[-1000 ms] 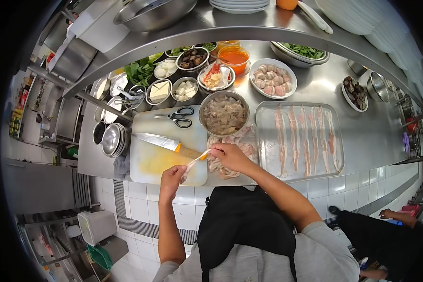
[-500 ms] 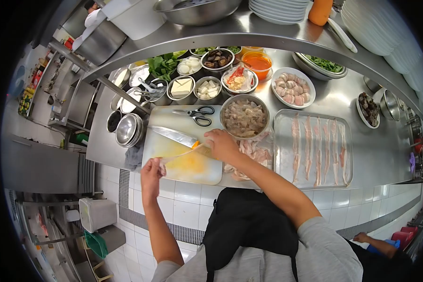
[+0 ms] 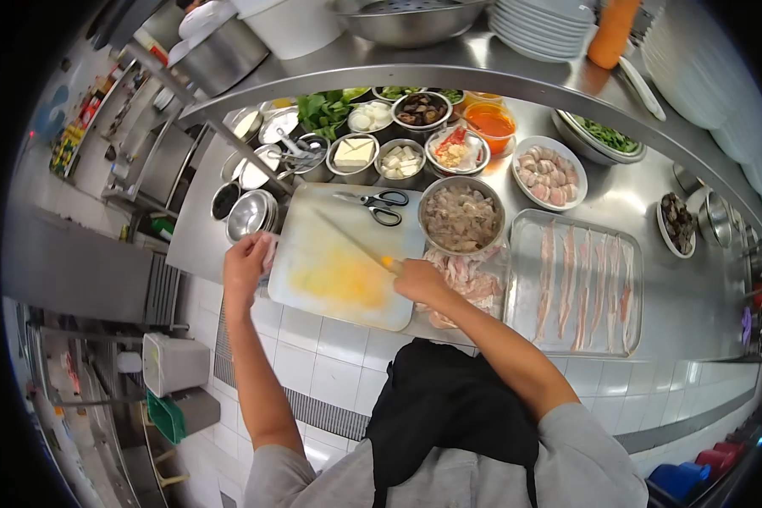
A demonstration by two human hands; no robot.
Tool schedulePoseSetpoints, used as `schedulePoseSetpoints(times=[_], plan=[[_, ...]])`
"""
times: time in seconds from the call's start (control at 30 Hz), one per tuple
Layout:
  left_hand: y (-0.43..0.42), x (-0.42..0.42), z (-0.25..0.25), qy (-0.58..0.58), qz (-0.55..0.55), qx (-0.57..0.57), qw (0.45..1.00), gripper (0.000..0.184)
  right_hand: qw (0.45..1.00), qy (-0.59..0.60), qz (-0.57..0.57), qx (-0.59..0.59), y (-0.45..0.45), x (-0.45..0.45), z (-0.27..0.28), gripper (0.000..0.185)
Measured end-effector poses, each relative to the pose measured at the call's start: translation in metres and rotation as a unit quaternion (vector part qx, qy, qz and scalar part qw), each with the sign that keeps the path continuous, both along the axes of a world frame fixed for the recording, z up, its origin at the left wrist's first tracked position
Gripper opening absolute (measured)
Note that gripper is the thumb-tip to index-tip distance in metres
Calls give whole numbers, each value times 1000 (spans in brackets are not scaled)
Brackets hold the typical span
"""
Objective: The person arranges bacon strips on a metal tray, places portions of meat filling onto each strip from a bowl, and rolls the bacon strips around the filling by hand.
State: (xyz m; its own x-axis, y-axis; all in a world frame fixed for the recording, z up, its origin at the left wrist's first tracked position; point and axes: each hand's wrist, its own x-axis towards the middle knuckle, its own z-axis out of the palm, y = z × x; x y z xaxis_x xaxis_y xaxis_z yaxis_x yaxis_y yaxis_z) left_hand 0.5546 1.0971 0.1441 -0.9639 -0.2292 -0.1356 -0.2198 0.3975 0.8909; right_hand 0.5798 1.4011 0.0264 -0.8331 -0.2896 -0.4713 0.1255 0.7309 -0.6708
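My right hand is closed round the yellow handle of a kitchen knife. The blade points up and left over the white cutting board, its edge turned so that it looks thin. Beyond the board's left edge, my left hand is closed on a pale pinkish strip of meat, mostly hidden by the fingers. Black-handled scissors lie at the top of the board. Right of my right hand is a pile of sliced raw meat, below a steel bowl of greyish meat.
A metal tray with several meat strips lies to the right. Behind it stands a bowl of rolled meat. Ingredient bowls line the back under an overhead steel shelf. Stacked steel bowls stand left of the board.
My right hand has let go of the stretched meat strip and taken up the knife, lifting its blade off the board. My left hand has moved left with the strip.
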Motion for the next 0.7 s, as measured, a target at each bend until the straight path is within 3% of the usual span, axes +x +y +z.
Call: schedulePoseSetpoints(times=[0.03,0.13,0.33,0.53,0.7], plan=[[6,2,-5,-2,12,-11,1000,27,999,37,-23,-5,10,8,0,43],[14,14,-49,-31,6,132,991,26,980,163,-94,-69,41,46,0,38],[6,76,-201,-192,44,174,965,22,972,183,-108,-96,77,100,11,32],[20,112,-205,-173,99,211,957,21,957,271,-54,-89,77,122,14,33],[26,115,-196,-144,127,204,960,27,938,312,-43,-147,67,117,54,39]])
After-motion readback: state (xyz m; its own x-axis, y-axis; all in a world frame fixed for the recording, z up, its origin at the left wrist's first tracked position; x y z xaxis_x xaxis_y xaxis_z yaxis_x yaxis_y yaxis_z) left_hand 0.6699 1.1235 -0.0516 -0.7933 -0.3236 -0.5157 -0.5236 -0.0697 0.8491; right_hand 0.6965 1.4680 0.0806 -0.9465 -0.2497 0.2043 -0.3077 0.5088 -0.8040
